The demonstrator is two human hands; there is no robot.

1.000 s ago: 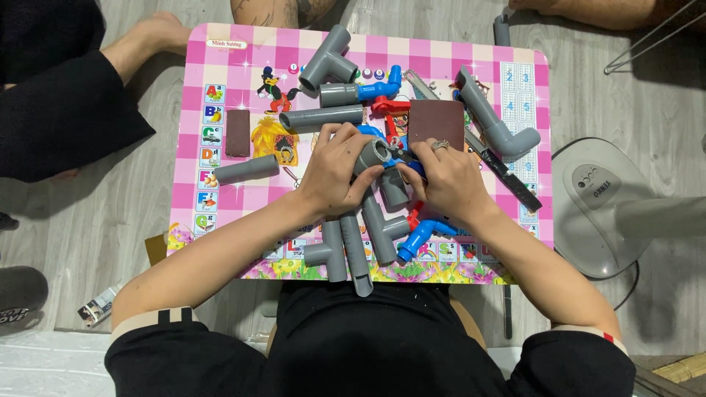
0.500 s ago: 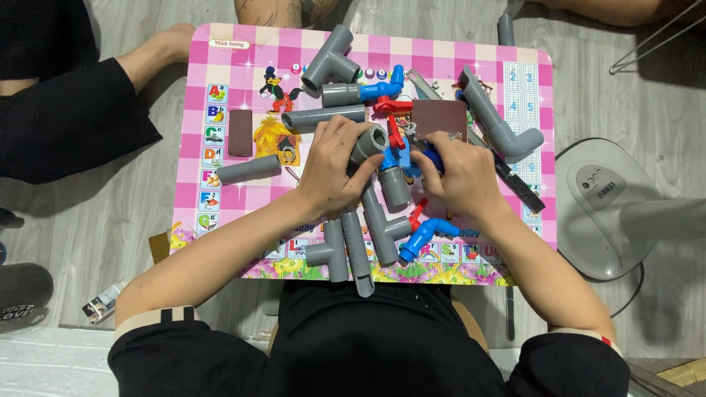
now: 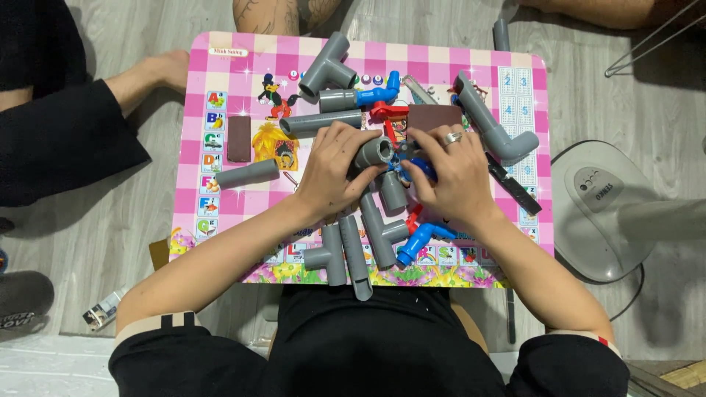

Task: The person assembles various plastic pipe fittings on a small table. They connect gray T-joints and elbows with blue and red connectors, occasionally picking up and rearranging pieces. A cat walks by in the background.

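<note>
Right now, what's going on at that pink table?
A person seated at a small pink checked table works both hands over a heap of grey pipe pieces. The left hand grips a grey pipe fitting, its open end facing up. The right hand, wearing a ring, closes on a blue part right beside it. More grey pipes, elbows and blue valves lie scattered around. Another person's sleeve rests at the table's left.

The person wore a black short-sleeved top whose cuffs carried a pale beige band edged with dark stripes, the right one with a touch of red. Both forearms were bare. The right hand (image 3: 454, 173) bore a silver ring (image 3: 453, 137) on one finger.
</note>
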